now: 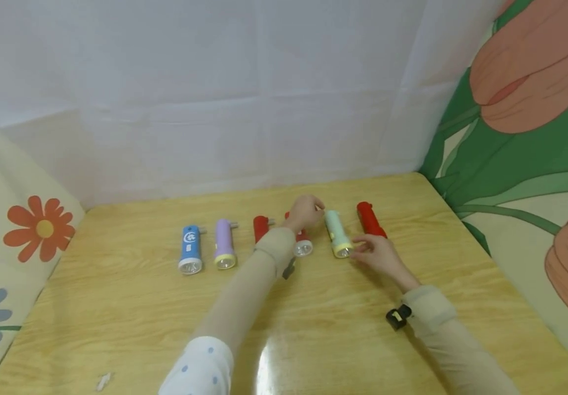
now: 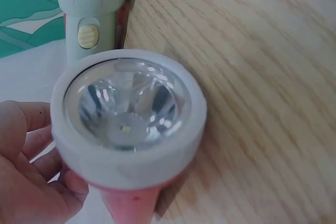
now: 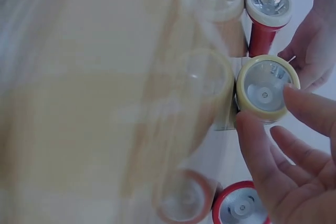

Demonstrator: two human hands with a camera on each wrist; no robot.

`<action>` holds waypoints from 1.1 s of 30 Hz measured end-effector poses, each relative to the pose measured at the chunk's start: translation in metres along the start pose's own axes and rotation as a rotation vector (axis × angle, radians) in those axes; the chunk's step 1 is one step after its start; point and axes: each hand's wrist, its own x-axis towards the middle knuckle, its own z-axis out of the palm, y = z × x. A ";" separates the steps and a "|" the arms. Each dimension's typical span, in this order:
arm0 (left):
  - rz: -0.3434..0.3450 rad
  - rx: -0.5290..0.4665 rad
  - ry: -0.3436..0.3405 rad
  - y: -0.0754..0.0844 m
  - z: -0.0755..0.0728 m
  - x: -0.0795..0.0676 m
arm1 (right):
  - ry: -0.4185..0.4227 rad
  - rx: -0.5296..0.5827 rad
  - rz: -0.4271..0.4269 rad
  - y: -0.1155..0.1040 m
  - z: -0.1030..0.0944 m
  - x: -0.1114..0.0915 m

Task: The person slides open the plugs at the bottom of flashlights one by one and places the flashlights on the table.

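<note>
A mint-green flashlight (image 1: 336,230) with a pale yellow head lies between both hands, its lens facing the near side. The left hand (image 1: 305,213) reaches over a red flashlight with a white rim (image 1: 304,247), its loosely bent fingers beside the mint flashlight's far end. In the left wrist view those fingers (image 2: 39,153) show nothing between them. The right hand (image 1: 376,253) is at the mint flashlight's head, thumb and finger spread. In the right wrist view its fingertips are right at the yellow rim (image 3: 241,98), one overlapping the lens.
Left of the hands lie a blue flashlight (image 1: 191,249), a purple one (image 1: 224,244) and a red one (image 1: 260,226) partly hidden by the left arm. Another red flashlight (image 1: 370,218) lies right of the mint one. A small white scrap (image 1: 103,381) is on the wooden table (image 1: 116,318).
</note>
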 end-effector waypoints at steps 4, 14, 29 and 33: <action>-0.013 -0.006 -0.019 -0.001 -0.001 -0.001 | -0.030 0.009 0.023 -0.002 0.003 0.001; 0.033 0.052 -0.044 -0.004 0.002 0.006 | -0.048 0.012 0.005 -0.005 0.005 0.005; 0.142 0.057 -0.024 -0.061 0.070 0.084 | -0.073 -0.002 0.014 -0.002 0.004 0.011; 0.094 0.080 -0.037 -0.042 0.060 0.071 | -0.083 -0.011 0.008 -0.004 0.004 0.012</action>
